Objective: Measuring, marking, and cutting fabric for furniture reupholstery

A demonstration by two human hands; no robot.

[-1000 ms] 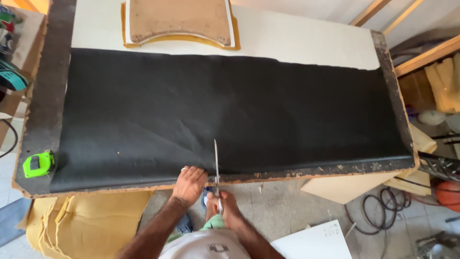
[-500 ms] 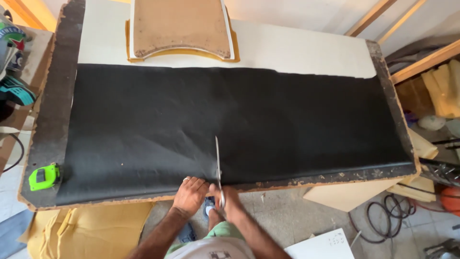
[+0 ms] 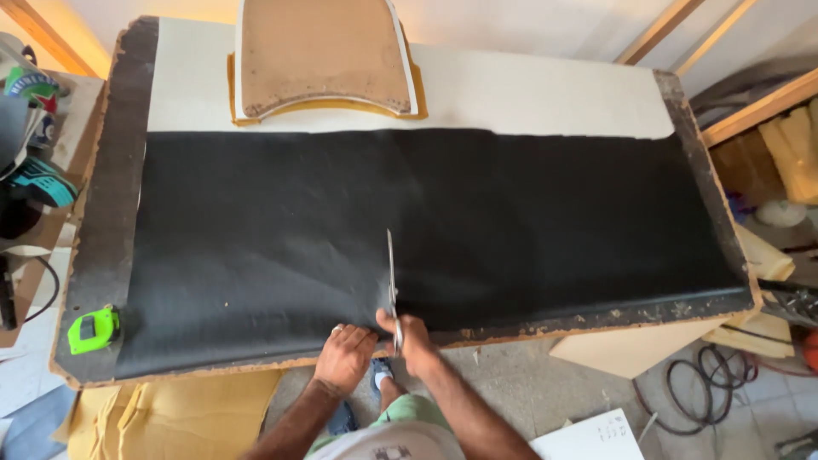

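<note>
Head view: scissors [image 3: 391, 281] reach deeper into black fabric [image 3: 426, 238], right hand [image 3: 415, 341] gripping them, left hand [image 3: 345, 358] still pressed flat.

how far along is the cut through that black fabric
Done: the black fabric lies spread flat over the worktable. In hand: the right hand works the scissors at the near edge, blades pointing straight away, while the left hand presses the fabric down beside them. Left: the cut looks barely begun; the fabric beyond the blade tips appears whole up to its far edge.
</note>
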